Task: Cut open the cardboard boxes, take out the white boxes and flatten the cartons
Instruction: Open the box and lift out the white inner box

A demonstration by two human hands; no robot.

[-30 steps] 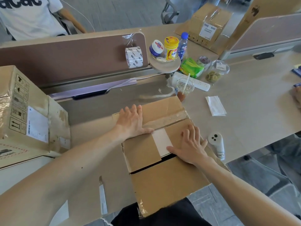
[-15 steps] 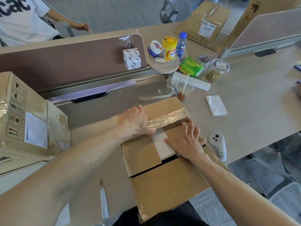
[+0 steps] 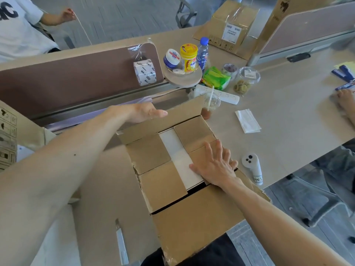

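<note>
Brown cardboard carton (image 3: 172, 189) at frame centre on our beige counter (image 3: 288, 131), our left hand (image 3: 143, 112) spread open against its raised far flap, our right hand (image 3: 215, 166) flat, fingers splayed, on an inner flap — white box (image 3: 176, 152) showing between the flaps

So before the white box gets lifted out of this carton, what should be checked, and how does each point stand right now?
1. Far flap folded back: ok, left hand pushes it up.
2. Near flap open: ok, it hangs toward the person.
3. Inner side flaps clear of the white box: not ok, both cover it; right hand lies on the right one.
4. Hands free: ok, neither holds anything.
5. Utility knife out of the way: ok, on the desk left of the carton; blade state cannot tell.
6. Iced drink cup clear of the far flap: cannot tell, very close.
</note>
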